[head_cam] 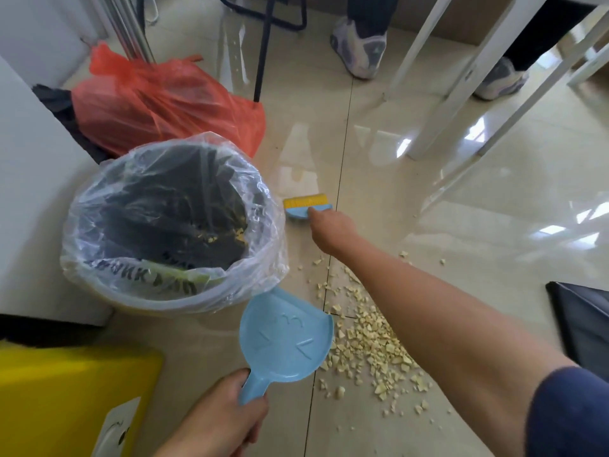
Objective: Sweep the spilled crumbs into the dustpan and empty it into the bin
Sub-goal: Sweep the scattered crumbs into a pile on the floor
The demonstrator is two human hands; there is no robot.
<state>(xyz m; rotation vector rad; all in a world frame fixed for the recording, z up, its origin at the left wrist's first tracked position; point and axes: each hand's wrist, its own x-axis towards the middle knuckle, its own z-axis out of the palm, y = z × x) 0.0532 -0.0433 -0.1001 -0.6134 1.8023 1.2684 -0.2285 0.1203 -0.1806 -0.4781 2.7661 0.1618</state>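
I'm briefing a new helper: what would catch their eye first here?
The pale crumbs scattered on the floor, lower centre, stand out first. Beside them the left hand holds a blue dustpan, next to the clear-lined bin; the right hand holds a yellow-bristled brush farther off.

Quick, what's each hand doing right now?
Left hand: grips the blue dustpan by its handle.
Right hand: holds the small brush.
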